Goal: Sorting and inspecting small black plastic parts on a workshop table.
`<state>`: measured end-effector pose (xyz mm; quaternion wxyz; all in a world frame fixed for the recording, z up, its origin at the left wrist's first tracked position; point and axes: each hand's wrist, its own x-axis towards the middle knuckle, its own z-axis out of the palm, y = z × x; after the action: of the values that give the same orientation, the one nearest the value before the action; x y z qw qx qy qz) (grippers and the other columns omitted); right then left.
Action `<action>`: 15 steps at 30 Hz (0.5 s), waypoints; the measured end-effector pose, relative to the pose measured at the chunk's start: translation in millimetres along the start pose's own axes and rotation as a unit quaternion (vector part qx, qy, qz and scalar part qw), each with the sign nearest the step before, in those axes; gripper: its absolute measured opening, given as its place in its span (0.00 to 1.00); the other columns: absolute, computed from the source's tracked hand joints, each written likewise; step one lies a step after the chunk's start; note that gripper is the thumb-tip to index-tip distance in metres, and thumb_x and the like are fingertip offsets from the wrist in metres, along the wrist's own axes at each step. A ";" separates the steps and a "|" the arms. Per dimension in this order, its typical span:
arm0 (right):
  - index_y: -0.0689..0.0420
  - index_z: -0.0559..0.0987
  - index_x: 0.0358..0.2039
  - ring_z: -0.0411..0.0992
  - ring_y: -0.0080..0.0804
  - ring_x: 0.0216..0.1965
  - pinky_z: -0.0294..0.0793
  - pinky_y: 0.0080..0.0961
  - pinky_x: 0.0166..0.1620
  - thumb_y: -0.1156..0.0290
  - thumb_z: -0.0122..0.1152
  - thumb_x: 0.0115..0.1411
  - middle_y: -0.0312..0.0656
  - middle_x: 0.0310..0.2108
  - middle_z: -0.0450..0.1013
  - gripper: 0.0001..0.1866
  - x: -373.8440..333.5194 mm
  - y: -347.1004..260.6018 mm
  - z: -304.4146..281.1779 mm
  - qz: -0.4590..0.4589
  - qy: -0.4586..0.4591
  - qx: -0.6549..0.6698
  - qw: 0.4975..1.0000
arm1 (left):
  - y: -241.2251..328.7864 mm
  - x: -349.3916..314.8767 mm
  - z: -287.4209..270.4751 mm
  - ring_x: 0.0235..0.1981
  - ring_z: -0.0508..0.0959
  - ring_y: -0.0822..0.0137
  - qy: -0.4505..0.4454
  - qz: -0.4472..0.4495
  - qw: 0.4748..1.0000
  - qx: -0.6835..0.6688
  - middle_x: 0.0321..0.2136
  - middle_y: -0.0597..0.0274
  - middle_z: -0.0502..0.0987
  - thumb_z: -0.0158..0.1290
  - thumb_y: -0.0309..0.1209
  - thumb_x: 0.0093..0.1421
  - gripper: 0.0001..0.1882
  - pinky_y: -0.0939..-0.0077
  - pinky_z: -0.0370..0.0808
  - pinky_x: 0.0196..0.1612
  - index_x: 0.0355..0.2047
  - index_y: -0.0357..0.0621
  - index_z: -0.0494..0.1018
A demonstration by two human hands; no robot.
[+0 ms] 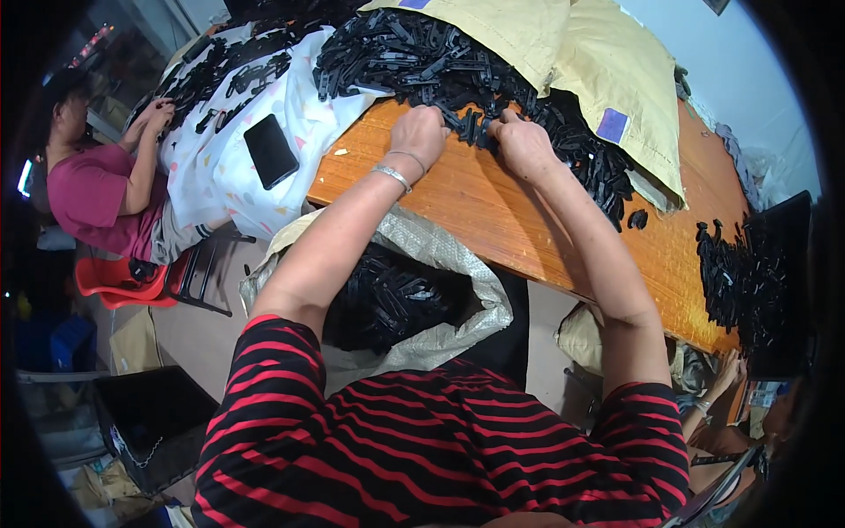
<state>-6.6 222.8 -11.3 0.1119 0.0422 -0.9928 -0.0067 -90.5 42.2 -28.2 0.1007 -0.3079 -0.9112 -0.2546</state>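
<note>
1. Far left: white sheet (299, 97), thin, creased, dotted with coloured shapes, draped over the table edge; black parts (260, 75) scattered on it, plus a flat rectangular phone (271, 151), dark glossy face.
2. Your left hand (419, 134): knuckles up, fingers curled at the pile's near edge; can't tell whether they pinch a part. Silver-coloured bracelet (393, 176) on that wrist.
3. Between your hands: a few loose black pieces (473, 128), slim and notched, on the wood, right at the foot of the main heap (422, 55) (hard, plastic-looking, all tangled).
4. Your right hand (521, 145): fingers bent down at those same pieces; grip hidden, so can't tell if it's closed on one.
5. Right of that: tan sack (519, 40), crinkled, papery, purple patch (613, 126) on it, lying over the heap; more parts spill from under its edge.
6. Far right: a cluster of black parts (722, 273) near the table's edge, beside a dark flat panel (783, 282).
7. Surface: brown table (440, 198), smooth, slightly shiny, wood-grained. Below its edge, in front of you, a woven silvery sack (488, 295) gapes open, black parts inside.
8. Room: co-worker in a maroon shirt (101, 194) at left, red chair (114, 280), black crate (167, 458) on the floor; pale wall (748, 79) upper right; another person's forearm (723, 378) lower right.
</note>
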 end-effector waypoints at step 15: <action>0.57 0.77 0.36 0.74 0.48 0.33 0.74 0.39 0.35 0.71 0.63 0.50 0.49 0.32 0.73 0.12 -37.0 -8.0 -16.3 -0.017 0.078 0.184 0.980 | 2.1 -23.2 -14.0 0.30 0.80 0.62 -0.070 -0.073 0.982 -0.158 0.31 0.58 0.80 0.60 0.26 0.52 0.15 0.70 0.77 0.35 0.40 0.41 0.72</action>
<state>33.6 217.9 -3.7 0.1793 0.0798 -0.9643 0.1776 -70.5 24.4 -23.3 -0.0317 -0.2700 -0.8840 -0.3802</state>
